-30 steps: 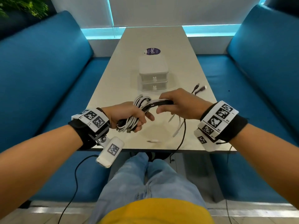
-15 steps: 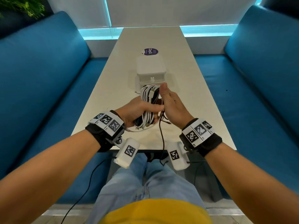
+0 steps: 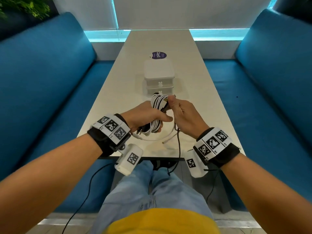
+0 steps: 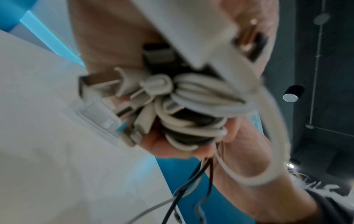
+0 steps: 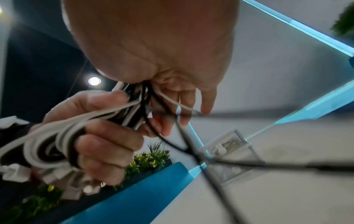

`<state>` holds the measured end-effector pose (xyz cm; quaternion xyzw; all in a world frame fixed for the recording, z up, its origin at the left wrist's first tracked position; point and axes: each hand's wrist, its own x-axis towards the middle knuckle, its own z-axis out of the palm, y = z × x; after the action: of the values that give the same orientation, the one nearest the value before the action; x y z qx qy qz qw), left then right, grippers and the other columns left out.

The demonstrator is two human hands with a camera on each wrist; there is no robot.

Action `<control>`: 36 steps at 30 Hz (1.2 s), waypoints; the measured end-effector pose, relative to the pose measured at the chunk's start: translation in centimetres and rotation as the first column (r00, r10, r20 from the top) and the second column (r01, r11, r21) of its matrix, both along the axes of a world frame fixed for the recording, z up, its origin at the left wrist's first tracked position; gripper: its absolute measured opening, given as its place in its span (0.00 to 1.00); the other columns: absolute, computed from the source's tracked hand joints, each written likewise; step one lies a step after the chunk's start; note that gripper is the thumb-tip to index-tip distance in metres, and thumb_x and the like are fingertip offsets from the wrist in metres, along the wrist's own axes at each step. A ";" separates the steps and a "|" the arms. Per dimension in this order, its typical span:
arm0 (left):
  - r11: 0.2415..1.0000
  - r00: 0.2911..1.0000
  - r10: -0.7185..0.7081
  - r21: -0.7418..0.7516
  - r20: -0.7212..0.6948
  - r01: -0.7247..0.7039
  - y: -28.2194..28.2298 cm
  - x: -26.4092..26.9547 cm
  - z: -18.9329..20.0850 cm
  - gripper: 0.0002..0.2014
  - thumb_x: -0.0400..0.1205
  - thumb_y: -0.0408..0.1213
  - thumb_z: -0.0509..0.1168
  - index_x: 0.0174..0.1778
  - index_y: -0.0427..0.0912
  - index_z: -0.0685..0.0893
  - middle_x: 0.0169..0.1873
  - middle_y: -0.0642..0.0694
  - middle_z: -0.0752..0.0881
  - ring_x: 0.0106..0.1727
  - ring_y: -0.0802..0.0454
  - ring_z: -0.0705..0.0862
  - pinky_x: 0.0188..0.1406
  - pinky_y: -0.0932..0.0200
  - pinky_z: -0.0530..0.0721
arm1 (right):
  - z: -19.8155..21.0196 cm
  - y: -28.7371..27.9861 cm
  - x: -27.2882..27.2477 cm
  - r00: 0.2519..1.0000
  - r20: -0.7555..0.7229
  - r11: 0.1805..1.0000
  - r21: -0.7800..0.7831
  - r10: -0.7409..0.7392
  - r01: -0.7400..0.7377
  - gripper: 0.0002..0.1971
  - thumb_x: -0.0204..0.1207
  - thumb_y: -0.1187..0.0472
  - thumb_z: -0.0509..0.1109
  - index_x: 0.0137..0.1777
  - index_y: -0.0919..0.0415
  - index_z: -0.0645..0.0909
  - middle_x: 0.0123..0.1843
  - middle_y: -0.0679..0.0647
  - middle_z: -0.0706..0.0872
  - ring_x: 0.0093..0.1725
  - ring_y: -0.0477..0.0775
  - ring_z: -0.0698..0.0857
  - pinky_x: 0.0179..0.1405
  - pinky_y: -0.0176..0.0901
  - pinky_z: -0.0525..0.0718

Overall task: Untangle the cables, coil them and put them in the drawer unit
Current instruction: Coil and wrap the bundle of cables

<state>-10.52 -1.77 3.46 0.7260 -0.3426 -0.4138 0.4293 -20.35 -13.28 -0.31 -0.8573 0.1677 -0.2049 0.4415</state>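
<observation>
The coiled cables (image 3: 157, 105) are mostly white, with black strands running through the bundle; a thin black cable (image 3: 179, 146) hangs from it; the drawer unit (image 3: 159, 76) is plain white; the table (image 3: 118, 98) is pale cream; a round sticker (image 3: 159, 55) is dark purple with white lettering; the benches (image 3: 50, 81) are bright blue; the wrist bands (image 3: 111, 127) are black with white tags bearing black square patterns; the jeans (image 3: 152, 191) are light blue; the shirt (image 3: 160, 222) is mustard yellow.
</observation>
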 end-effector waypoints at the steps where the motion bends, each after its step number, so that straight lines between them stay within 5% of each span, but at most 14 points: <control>1: 0.999 0.999 0.036 -0.038 0.037 -0.035 -0.2 -0.3 -0.1 0.05 0.75 0.30 0.72 0.44 0.41 0.83 0.26 0.40 0.83 0.26 0.47 0.82 0.31 0.54 0.81 | 0.0 0.0 0.1 1.000 -0.004 1.000 -0.003 -0.019 0.019 0.36 0.82 0.34 0.43 0.53 0.57 0.87 0.47 0.50 0.91 0.47 0.48 0.88 0.53 0.50 0.85; 4: 0.987 0.989 0.084 -0.144 0.121 -0.066 -0.5 -0.7 -0.2 0.04 0.74 0.28 0.71 0.41 0.38 0.84 0.25 0.45 0.84 0.26 0.49 0.82 0.29 0.56 0.82 | 0.4 0.5 -0.2 0.997 0.009 0.997 0.024 -0.073 0.073 0.33 0.85 0.39 0.44 0.50 0.59 0.87 0.40 0.52 0.91 0.31 0.48 0.89 0.39 0.49 0.87; 6: 0.982 0.992 0.068 -0.180 0.109 -0.048 -0.5 -0.8 -0.3 0.04 0.74 0.26 0.71 0.41 0.37 0.85 0.24 0.49 0.85 0.26 0.49 0.82 0.28 0.59 0.82 | 0.5 0.8 -0.3 0.997 0.011 0.992 0.104 -0.075 0.074 0.33 0.84 0.38 0.43 0.54 0.58 0.86 0.48 0.54 0.91 0.27 0.52 0.89 0.34 0.51 0.88; 9: 0.971 0.993 0.101 -0.221 0.052 -0.087 -0.5 -0.8 -0.4 0.09 0.72 0.24 0.72 0.39 0.44 0.86 0.22 0.48 0.85 0.26 0.49 0.82 0.28 0.59 0.82 | 0.6 0.8 -0.2 0.999 -0.036 0.969 0.243 -0.026 0.034 0.35 0.82 0.34 0.42 0.67 0.54 0.82 0.62 0.53 0.87 0.30 0.57 0.90 0.27 0.54 0.89; 11: 0.973 0.995 0.099 -0.209 -0.021 -0.102 -0.5 -0.8 -0.6 0.06 0.72 0.25 0.73 0.42 0.38 0.88 0.25 0.43 0.86 0.27 0.49 0.83 0.29 0.58 0.82 | 0.6 0.8 -0.3 0.998 -0.043 0.919 0.394 0.041 -0.021 0.35 0.80 0.31 0.43 0.72 0.51 0.77 0.67 0.51 0.84 0.40 0.57 0.92 0.27 0.56 0.89; 14: 0.988 0.982 0.084 -0.115 -0.171 -0.104 -0.6 -0.8 -0.8 0.03 0.73 0.25 0.71 0.41 0.29 0.86 0.25 0.40 0.84 0.25 0.47 0.82 0.26 0.59 0.79 | 0.4 0.8 -0.1 0.994 -0.009 0.866 0.492 0.108 -0.090 0.32 0.81 0.34 0.42 0.77 0.47 0.71 0.72 0.51 0.81 0.61 0.48 0.87 0.52 0.51 0.89; 16: 0.994 0.963 0.052 -0.081 -0.264 -0.076 -0.4 -1.1 -0.9 0.05 0.74 0.22 0.67 0.34 0.32 0.85 0.23 0.39 0.84 0.21 0.49 0.82 0.22 0.62 0.80 | 0.5 0.7 0.0 0.991 0.038 0.888 0.442 0.125 -0.129 0.30 0.82 0.35 0.40 0.80 0.43 0.64 0.77 0.50 0.75 0.72 0.43 0.77 0.73 0.42 0.74; 18: 0.997 0.951 0.025 -0.065 -0.307 -0.047 -0.2 -1.5 -1.0 0.08 0.76 0.21 0.64 0.33 0.33 0.83 0.21 0.41 0.84 0.18 0.52 0.81 0.18 0.65 0.79 | 0.4 0.5 0.0 0.983 0.054 0.878 0.443 0.174 -0.180 0.32 0.79 0.34 0.41 0.81 0.40 0.61 0.80 0.49 0.71 0.76 0.43 0.72 0.78 0.42 0.68; 20: 0.997 0.955 0.028 -0.060 -0.296 -0.048 -0.2 -1.5 -1.3 0.07 0.77 0.21 0.64 0.36 0.33 0.83 0.23 0.40 0.84 0.19 0.53 0.81 0.18 0.65 0.79 | 0.3 0.5 -0.1 0.973 0.022 0.852 0.479 0.230 -0.212 0.32 0.78 0.33 0.40 0.81 0.38 0.59 0.80 0.49 0.70 0.76 0.46 0.72 0.76 0.51 0.73; 22: 0.996 0.957 0.061 -0.046 -0.284 -0.077 -0.4 -1.3 -1.7 0.05 0.77 0.22 0.65 0.40 0.33 0.84 0.30 0.36 0.84 0.26 0.49 0.84 0.24 0.61 0.83 | 0.2 0.7 -0.3 0.969 -0.010 0.826 0.524 0.249 -0.207 0.33 0.75 0.30 0.40 0.80 0.34 0.59 0.79 0.47 0.72 0.75 0.49 0.74 0.70 0.60 0.79; 25: 0.995 0.960 0.088 -0.026 -0.266 -0.098 -0.7 -1.0 -2.3 0.06 0.75 0.23 0.66 0.45 0.35 0.85 0.39 0.34 0.86 0.40 0.41 0.86 0.39 0.51 0.85 | 0.1 0.7 -0.4 0.969 -0.023 0.845 0.495 0.246 -0.203 0.33 0.75 0.31 0.42 0.78 0.37 0.64 0.76 0.48 0.76 0.72 0.47 0.76 0.70 0.53 0.79; 28: 0.999 0.942 -0.002 -0.042 -0.337 -0.013 -0.4 -1.0 -2.6 0.06 0.75 0.23 0.65 0.43 0.34 0.86 0.35 0.41 0.89 0.34 0.49 0.87 0.35 0.57 0.85 | 1.1 0.7 -0.4 0.978 0.000 0.882 0.433 0.210 -0.189 0.21 0.86 0.43 0.48 0.74 0.45 0.73 0.70 0.50 0.81 0.66 0.43 0.80 0.64 0.44 0.80; 32: 0.976 0.809 -0.215 -0.141 -0.548 0.164 -0.3 -2.3 -3.3 0.06 0.67 0.27 0.66 0.27 0.40 0.85 0.27 0.43 0.85 0.39 0.45 0.86 0.60 0.46 0.75 | 2.5 1.0 0.2 0.954 0.193 0.876 0.387 0.228 -0.288 0.09 0.83 0.59 0.65 0.56 0.53 0.86 0.54 0.54 0.90 0.58 0.51 0.87 0.63 0.48 0.83; 36: 0.956 0.758 -0.293 -0.168 -0.582 0.240 -0.5 -2.2 -3.2 0.12 0.69 0.25 0.58 0.21 0.41 0.80 0.19 0.45 0.77 0.27 0.48 0.81 0.63 0.50 0.83 | 3.3 1.2 -0.1 0.946 0.226 0.881 0.365 0.231 -0.302 0.14 0.81 0.57 0.66 0.40 0.64 0.88 0.35 0.57 0.89 0.39 0.51 0.88 0.47 0.40 0.84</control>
<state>-12.71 -2.23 0.27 0.4824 -0.3052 -0.6648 0.4818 -20.46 -12.12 2.95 -0.7439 0.0462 -0.1787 0.6423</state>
